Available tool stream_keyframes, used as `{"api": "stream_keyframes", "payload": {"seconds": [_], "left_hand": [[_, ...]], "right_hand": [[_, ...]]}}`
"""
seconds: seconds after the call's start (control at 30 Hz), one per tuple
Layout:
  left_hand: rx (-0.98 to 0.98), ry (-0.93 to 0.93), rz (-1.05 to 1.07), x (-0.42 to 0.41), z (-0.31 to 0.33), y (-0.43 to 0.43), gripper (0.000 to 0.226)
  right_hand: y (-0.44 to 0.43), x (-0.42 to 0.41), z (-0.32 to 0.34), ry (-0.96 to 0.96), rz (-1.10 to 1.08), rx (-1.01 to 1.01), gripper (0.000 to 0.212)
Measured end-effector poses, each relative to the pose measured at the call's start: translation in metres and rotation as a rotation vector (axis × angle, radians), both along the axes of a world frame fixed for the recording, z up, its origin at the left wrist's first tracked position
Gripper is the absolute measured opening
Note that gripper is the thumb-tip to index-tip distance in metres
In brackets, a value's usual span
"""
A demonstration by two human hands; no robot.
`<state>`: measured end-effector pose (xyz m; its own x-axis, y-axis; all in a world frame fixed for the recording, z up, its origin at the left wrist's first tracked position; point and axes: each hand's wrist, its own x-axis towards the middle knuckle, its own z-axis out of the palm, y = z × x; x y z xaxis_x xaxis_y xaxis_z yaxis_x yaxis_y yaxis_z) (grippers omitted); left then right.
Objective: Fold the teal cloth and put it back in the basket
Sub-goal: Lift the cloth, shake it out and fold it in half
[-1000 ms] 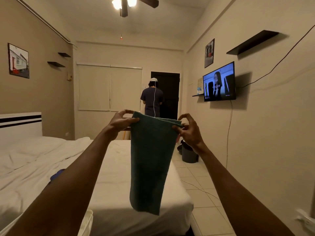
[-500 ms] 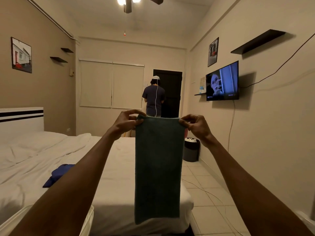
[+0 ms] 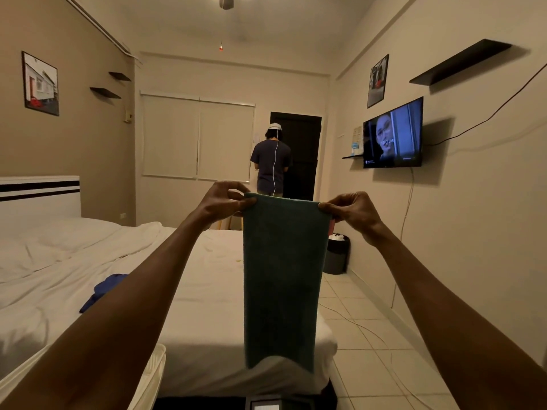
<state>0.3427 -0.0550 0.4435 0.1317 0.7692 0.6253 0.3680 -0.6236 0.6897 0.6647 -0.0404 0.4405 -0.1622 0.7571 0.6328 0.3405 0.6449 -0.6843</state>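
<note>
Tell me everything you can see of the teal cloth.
The teal cloth is a long, narrow strip of plain, soft, towel-like fabric. It hangs straight down in the air, its top edge stretched between two hands: the left hand pinches the top left corner, the right hand the top right. Its bottom edge is uneven, rising in the middle. It hangs in front of the white bed; only the hands visibly touch it.
</note>
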Motion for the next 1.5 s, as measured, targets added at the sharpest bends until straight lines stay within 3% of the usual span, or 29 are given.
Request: {"api": "stream_keyframes", "payload": {"seconds": [0.23,0.57,0.7,0.83,0.93,1.03,1.2,1.5], "left_hand": [[-0.042,0.020,0.002,0.005,-0.010,0.005,0.025],[-0.070,0.071,0.019,0.009,-0.019,0.010,0.023],[-0.157,0.017,0.010,0.012,-0.024,0.009,0.013],[-0.206,0.004,-0.053,0.009,-0.038,0.009,0.010],[-0.191,0.033,-0.066,0.008,-0.051,0.012,0.007],[-0.162,0.037,-0.048,0.007,-0.060,0.016,0.016],[-0.143,0.087,-0.001,0.006,-0.079,0.026,0.020],[-0.109,0.098,0.074,0.006,-0.106,0.053,0.021]], "right_hand": [[-0.002,0.003,-0.004,0.048,-0.025,-0.006,0.015],[0.002,0.014,-0.012,-0.078,-0.090,0.059,0.012],[0.001,0.019,-0.018,-0.070,-0.074,0.041,0.021],[0.001,0.026,-0.027,-0.161,-0.037,-0.055,0.047],[0.004,0.031,-0.035,-0.248,-0.058,-0.072,0.028],[0.004,0.032,-0.042,-0.190,-0.063,-0.056,0.012],[0.019,0.024,-0.061,-0.219,-0.089,-0.031,0.007],[0.060,0.019,-0.095,-0.243,-0.131,-0.047,0.019]]}}
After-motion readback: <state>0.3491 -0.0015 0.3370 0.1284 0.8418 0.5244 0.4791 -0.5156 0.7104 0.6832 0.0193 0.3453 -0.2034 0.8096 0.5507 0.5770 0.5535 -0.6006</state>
